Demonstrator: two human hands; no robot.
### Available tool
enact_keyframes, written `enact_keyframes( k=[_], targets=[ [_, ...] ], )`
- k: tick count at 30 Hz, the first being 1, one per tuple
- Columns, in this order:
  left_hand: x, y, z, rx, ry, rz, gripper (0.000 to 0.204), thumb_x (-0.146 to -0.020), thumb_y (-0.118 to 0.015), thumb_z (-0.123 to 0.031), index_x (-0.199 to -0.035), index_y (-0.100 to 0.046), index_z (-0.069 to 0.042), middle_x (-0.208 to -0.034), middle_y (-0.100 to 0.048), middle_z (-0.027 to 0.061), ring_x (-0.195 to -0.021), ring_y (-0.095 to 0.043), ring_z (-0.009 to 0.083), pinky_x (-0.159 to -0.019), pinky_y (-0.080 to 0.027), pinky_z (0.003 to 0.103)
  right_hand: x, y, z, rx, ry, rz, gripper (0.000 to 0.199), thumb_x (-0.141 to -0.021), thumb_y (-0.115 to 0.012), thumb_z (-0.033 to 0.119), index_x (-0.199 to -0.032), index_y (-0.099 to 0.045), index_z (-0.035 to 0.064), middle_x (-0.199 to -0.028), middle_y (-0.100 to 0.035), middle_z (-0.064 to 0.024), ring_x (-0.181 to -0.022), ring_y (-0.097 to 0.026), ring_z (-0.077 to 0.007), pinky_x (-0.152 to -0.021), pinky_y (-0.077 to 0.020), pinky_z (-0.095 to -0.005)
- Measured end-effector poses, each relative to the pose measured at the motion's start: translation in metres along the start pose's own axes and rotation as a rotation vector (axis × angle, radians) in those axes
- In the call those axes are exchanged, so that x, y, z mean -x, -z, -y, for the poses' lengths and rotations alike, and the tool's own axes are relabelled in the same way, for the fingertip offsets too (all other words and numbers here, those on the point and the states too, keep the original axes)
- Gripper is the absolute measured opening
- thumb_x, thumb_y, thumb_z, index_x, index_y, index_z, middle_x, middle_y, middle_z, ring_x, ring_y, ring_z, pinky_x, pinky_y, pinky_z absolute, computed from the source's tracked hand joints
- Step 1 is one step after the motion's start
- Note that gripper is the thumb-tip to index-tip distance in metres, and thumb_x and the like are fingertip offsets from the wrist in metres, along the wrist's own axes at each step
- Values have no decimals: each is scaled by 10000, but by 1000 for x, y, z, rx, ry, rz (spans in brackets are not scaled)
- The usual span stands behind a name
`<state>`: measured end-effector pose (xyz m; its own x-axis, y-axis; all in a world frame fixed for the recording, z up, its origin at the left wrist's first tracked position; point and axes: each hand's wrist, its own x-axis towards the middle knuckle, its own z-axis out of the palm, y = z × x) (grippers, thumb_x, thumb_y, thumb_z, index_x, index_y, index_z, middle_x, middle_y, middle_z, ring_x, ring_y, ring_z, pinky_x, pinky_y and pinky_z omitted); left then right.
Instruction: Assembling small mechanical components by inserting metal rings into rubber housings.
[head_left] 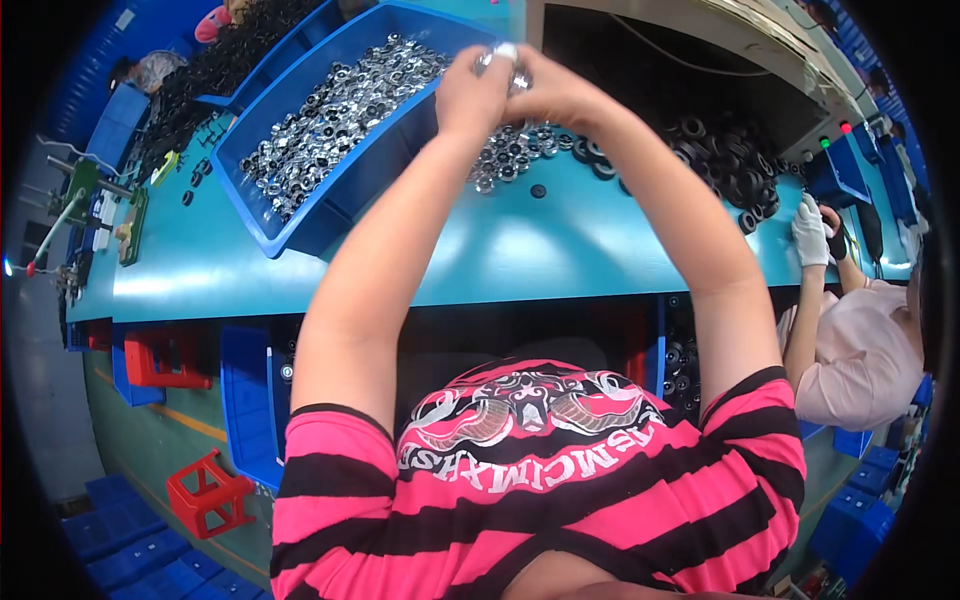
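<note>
Both of my arms reach out to the far side of the table. My left hand (pixel 470 93) and my right hand (pixel 555 92) meet there, fingers curled round small clear round parts (pixel 517 78). Something white shows at the fingertips, too small to make out. Just left of my hands stands a blue bin (pixel 335 195), filled with many shiny clear and black round parts (pixel 340 115). Below my hands lies a loose pile of similar clear parts (pixel 505 155), and a single small black ring (pixel 538 191) lies nearer me.
A heap of black rings (pixel 715 165) lies to the right, before a grey housing (pixel 690 60). Beyond it a co-worker's white-gloved hand (pixel 811 235) works at the table. At left are a green hand tool (pixel 90 195) and black parts (pixel 195 95). A red stool (pixel 210 495) stands on the floor.
</note>
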<state>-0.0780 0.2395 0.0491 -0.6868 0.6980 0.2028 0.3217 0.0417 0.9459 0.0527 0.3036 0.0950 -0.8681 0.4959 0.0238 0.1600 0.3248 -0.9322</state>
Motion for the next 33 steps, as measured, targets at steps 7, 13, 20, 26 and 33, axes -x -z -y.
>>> enact_keyframes(
  k=[7,13,20,26,33],
  targets=[
    [28,6,37,-535,7,-35,494,-883,-591,-484,-1251,-666,-164,-1185,-657,195,-1110,-614,404,-978,-480,459,-20,-33,-74,524,83,-123,935,-567,-864,462,-1311,-518,13,-1174,-627,-285,-1122,-587,-440,-975,-486,-456],
    [38,14,39,-697,-68,0,412,-908,-577,-430,-1269,-667,-254,-1219,-604,170,-1138,-557,405,-996,-461,489,-18,-41,-85,803,41,-106,725,-657,-825,394,-1287,-583,129,-1244,-576,-219,-1151,-569,-425,-983,-492,-485],
    [53,15,42,-754,-151,20,395,-884,-603,-338,-1265,-674,-268,-1242,-575,141,-1168,-526,367,-980,-480,478,5,-34,-86,871,8,-63,721,-655,-811,333,-1331,-595,204,-1292,-538,-190,-1148,-566,-413,-977,-505,-482],
    [57,21,41,-844,-283,-12,413,-845,-611,-242,-1253,-670,-206,-1187,-590,125,-1143,-538,339,-926,-513,478,26,-27,-67,909,16,-1,669,-693,-805,297,-1324,-615,180,-1380,-515,-189,-1190,-548,-390,-1024,-476,-442],
    [74,42,40,-699,-503,-73,324,-829,-624,-144,-1143,-705,-152,-1031,-655,73,-997,-591,295,-866,-514,464,31,3,-76,814,103,-261,295,-797,-711,287,-1057,-754,155,-1107,-677,-125,-1045,-651,-311,-897,-533,-432]
  ],
)
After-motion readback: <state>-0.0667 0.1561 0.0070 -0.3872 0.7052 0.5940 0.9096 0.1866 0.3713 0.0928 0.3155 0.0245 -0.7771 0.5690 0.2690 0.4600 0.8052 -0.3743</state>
